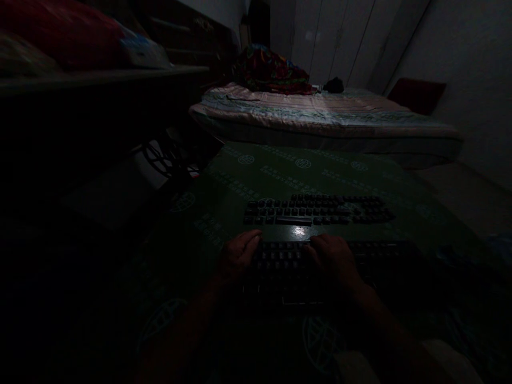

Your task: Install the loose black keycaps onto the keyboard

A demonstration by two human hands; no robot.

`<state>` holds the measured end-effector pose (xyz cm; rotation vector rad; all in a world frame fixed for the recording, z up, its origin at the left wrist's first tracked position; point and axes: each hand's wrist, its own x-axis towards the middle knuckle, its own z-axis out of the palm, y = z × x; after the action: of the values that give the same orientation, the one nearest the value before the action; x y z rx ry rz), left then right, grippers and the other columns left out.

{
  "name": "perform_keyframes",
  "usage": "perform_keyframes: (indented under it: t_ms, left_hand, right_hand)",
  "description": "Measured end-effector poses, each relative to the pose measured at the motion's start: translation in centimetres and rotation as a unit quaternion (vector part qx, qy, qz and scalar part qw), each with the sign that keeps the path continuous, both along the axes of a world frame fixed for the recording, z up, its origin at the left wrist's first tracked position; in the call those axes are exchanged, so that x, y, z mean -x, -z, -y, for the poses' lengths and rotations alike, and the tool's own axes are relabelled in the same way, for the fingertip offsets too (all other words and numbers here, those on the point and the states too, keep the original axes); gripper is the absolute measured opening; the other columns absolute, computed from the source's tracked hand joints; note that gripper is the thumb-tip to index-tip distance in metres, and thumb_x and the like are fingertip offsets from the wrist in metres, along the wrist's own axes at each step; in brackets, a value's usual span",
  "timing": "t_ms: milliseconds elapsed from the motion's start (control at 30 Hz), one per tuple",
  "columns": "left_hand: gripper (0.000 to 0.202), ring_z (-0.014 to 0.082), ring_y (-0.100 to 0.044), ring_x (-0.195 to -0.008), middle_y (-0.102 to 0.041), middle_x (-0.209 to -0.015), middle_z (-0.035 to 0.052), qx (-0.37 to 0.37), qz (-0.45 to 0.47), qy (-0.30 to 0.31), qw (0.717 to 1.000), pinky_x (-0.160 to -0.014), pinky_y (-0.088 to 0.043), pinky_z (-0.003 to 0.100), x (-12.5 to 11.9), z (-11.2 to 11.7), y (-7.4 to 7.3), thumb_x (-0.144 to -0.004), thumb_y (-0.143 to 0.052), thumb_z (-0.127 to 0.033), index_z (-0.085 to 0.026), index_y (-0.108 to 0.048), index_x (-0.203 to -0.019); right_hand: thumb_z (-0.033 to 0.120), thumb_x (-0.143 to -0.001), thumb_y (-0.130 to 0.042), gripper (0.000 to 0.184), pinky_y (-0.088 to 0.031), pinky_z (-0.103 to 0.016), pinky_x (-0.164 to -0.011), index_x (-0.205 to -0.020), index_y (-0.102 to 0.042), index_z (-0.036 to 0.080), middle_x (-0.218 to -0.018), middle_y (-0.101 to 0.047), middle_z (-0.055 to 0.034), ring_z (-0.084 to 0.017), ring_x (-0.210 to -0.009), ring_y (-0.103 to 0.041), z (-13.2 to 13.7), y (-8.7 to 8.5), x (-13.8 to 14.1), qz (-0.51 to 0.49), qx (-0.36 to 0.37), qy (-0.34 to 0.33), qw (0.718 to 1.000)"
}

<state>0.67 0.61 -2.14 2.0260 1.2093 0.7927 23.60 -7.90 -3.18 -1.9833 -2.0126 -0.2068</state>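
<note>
A dark keyboard [280,258] lies on the green table in front of me. Keycaps show on its upper rows; its lower part is too dark to read well. My left hand [239,255] is at its upper left end, fingers pressed together against the edge. Over the upper middle keys, my right hand [333,260] has its fingers bent and drawn together; whatever they pinch is hidden. Just beyond the keyboard, loose black keycaps [320,204] lie in rows, with a long space-bar keycap [294,220] in the nearest row.
The green table [276,176] bears printed globe marks. A bed [320,114] with a heaped patterned blanket [272,69] stands beyond its far edge. At left is a shelf [180,70] holding a red bundle [76,34]. Dim light hides much of the near area.
</note>
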Motion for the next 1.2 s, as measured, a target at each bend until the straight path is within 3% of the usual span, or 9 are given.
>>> perform_keyframes:
  t_ms: [200, 400, 867, 1000, 1133, 1200]
  left_hand:
    - [0.044, 0.0223, -0.064, -0.094, -0.071, -0.098, 0.0067, 0.049, 0.047, -0.021, 0.997, -0.088, -0.049, 0.035, 0.2, -0.4, 0.6, -0.082, -0.043, -0.048, -0.016, -0.065, -0.103]
    - [0.045, 0.0228, -0.064, -0.092, -0.071, -0.095, 0.0062, 0.097, 0.086, -0.040, 0.991, -0.084, -0.050, 0.034, 0.2, -0.2, -0.2, -0.080, -0.047, -0.050, -0.016, -0.065, -0.102]
    - [0.043, 0.0226, -0.065, -0.089, -0.072, -0.093, 0.0060, 0.086, 0.085, -0.044, 0.992, -0.083, -0.050, 0.034, 0.1, -0.4, -0.1, -0.079, -0.048, -0.049, -0.016, -0.066, -0.098]
    - [0.041, 0.0228, -0.065, -0.090, -0.072, -0.094, 0.0059, 0.083, 0.081, -0.038, 0.992, -0.085, -0.050, 0.035, 0.2, -0.4, 0.0, -0.079, -0.048, -0.047, -0.017, -0.066, -0.100]
    - [0.039, 0.0238, -0.065, -0.093, -0.071, -0.098, 0.0065, 0.071, 0.070, -0.027, 0.995, -0.088, -0.049, 0.037, 0.1, -0.4, -0.1, -0.077, -0.050, -0.045, -0.017, -0.066, -0.099]
    - [0.040, 0.0243, -0.064, -0.095, -0.071, -0.101, 0.0072, 0.071, 0.067, -0.027, 0.995, -0.089, -0.049, 0.038, 0.1, -0.4, -0.1, -0.075, -0.052, -0.045, -0.016, -0.067, -0.099]
  right_hand:
    - [0.031, -0.088, -0.051, 0.021, -0.030, -0.029, -0.070, -0.075, -0.061, 0.018, -0.073, -0.062, -0.0039, -0.018, -0.070, -0.054, 0.0, -0.1, 0.0, 0.004, -0.003, -0.004, 1.000]
    - [0.031, -0.088, -0.052, 0.021, -0.031, -0.028, -0.069, -0.075, -0.062, 0.018, -0.072, -0.062, -0.0039, -0.018, -0.069, -0.054, 0.0, -0.2, 0.0, 0.003, -0.006, -0.008, 1.000]
    - [0.033, -0.088, -0.051, 0.022, -0.034, -0.030, -0.069, -0.076, -0.062, 0.018, -0.073, -0.063, -0.0047, -0.019, -0.070, -0.057, 0.1, -0.1, 0.0, 0.006, 0.001, -0.007, 1.000]
    - [0.032, -0.089, -0.048, 0.024, -0.038, -0.032, -0.069, -0.080, -0.063, 0.016, -0.074, -0.064, -0.0068, -0.021, -0.071, -0.058, -0.1, 0.2, -0.4, -0.025, -0.033, -0.016, 0.999]
    - [0.032, -0.092, -0.042, 0.030, -0.043, -0.037, -0.080, -0.098, -0.063, 0.012, -0.092, -0.068, -0.0133, -0.024, -0.087, -0.061, 0.3, -1.5, 0.1, -0.118, -0.157, -0.049, 0.979]
    - [0.033, -0.092, -0.041, 0.030, -0.046, -0.035, -0.081, -0.102, -0.063, 0.015, -0.096, -0.069, -0.0112, -0.022, -0.090, -0.062, 1.3, -3.3, 1.4, -0.195, -0.165, -0.099, 0.962]
